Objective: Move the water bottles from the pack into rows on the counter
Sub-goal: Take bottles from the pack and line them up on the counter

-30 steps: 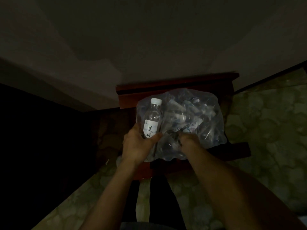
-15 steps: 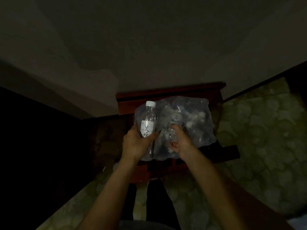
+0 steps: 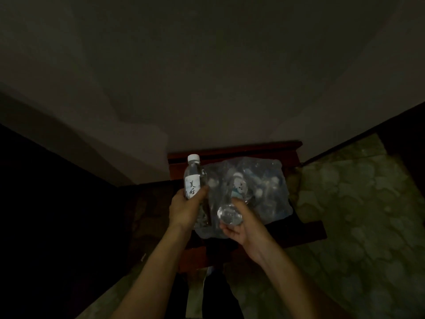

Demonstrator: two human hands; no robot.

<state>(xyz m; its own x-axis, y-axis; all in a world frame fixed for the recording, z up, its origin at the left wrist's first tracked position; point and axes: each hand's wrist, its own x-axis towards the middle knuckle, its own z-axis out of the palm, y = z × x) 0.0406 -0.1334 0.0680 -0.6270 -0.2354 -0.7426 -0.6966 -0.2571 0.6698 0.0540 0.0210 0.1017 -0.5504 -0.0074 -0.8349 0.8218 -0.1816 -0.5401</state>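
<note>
Over the pack [image 3: 259,194] on the table [image 3: 234,149], both hands are clamped on bottles, the left hand [image 3: 186,209] holding an upright bottle [image 3: 192,178] clear, the right hand [image 3: 241,224] drawing a second bottle [image 3: 232,203] base-first, likely for lining up.

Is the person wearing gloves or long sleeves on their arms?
No. The left hand and the right hand are both bare, with no gloves. Both forearms are bare too, with no sleeves showing as far as the picture reaches. I see no watch, ring or bracelet, though the room is dim, so something small could be missed.
</note>
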